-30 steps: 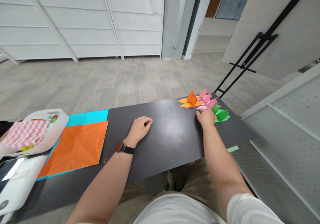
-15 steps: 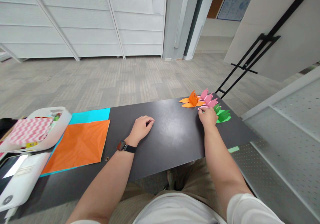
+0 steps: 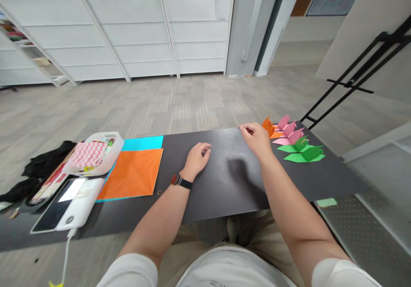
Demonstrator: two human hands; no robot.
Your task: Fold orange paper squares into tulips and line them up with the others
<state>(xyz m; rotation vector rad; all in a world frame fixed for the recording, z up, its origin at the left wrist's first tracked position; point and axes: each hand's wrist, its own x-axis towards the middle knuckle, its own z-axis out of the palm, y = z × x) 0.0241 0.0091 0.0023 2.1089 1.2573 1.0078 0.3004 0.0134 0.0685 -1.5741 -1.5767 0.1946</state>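
My left hand (image 3: 197, 161), with a watch (image 3: 181, 181) on its wrist, rests near the middle of the dark table (image 3: 221, 180). Its fingers are loosely bent, the thumb stands apart, and nothing is in it. Raised above the table, my right hand (image 3: 256, 140) casts a shadow below; its fingers are loosely curved and I see nothing held. Just right of it stand folded paper figures with pointed tips: an orange origami figure (image 3: 267, 125) partly hidden by the hand, pink origami figures (image 3: 290, 133) and green origami figures (image 3: 308, 152).
Orange paper sheets (image 3: 135, 173) lie over blue paper (image 3: 146, 142) on the left. Beyond them are a white basket (image 3: 115, 152) with a pink zigzag-patterned item, a phone (image 3: 53, 210), a white device (image 3: 80, 201) with a cable, and black cloth (image 3: 48, 161). A black stand (image 3: 353, 79) rises behind the right end.
My right hand has left the green and pink figures and moved left, lifting off the table. My left hand stays about where it was. The view has turned left.
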